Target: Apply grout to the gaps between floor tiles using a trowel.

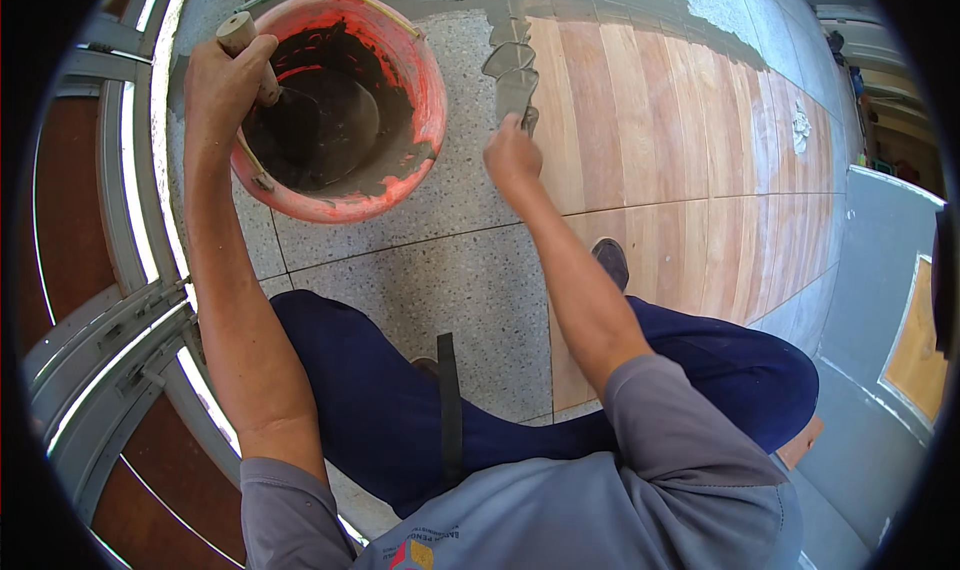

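Note:
At the upper left, a red-orange bucket (436, 120) stands on speckled tiles, with wet grey mortar (345, 160) inside and smears on its wall. My left hand (222, 85) is closed round a pale, thick round handle (237, 34) at the bucket's left rim. That handle slants toward the bucket's inside; what its far end joins is hard to make out in the dark. Right of the bucket, my right hand (514, 162) grips a trowel (516, 92), its blade coated in grey mortar. The blade is over the border between speckled tiles and wood-look tiles (640, 120).
Grey mortar (715, 32) edges the far side of the wood-look tiles. A crumpled white scrap (801, 128) lies on them at the right. Metal frames (140, 185) with brown panels line the left. A grey board (875, 260) stands at the right. My shoe (611, 262) rests on the tiles.

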`<state>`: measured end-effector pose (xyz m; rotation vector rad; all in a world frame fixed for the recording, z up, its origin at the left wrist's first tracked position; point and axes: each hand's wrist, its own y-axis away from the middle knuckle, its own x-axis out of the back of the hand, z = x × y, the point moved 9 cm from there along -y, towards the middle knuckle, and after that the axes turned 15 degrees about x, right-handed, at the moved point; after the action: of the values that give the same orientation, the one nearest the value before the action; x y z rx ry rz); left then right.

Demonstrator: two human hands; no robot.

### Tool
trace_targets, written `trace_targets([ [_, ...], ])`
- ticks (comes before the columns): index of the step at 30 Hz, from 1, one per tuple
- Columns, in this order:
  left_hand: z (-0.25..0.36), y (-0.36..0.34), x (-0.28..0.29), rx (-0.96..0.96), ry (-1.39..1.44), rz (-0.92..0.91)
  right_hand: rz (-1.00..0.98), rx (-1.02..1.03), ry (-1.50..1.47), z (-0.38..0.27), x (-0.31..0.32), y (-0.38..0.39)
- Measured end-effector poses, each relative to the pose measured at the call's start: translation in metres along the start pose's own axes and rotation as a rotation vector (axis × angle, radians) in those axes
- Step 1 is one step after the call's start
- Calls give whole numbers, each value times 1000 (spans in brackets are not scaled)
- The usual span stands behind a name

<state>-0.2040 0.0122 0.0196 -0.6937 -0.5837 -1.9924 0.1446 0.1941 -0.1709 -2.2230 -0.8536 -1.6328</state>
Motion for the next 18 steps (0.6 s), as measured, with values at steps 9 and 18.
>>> trace_targets([
  [9,-3,-3,-2,-1,-19,-15,1,3,-6,9,-9,13],
  [18,-4,-5,-6,15,-25,0,-9,-23,31,16,2,52],
])
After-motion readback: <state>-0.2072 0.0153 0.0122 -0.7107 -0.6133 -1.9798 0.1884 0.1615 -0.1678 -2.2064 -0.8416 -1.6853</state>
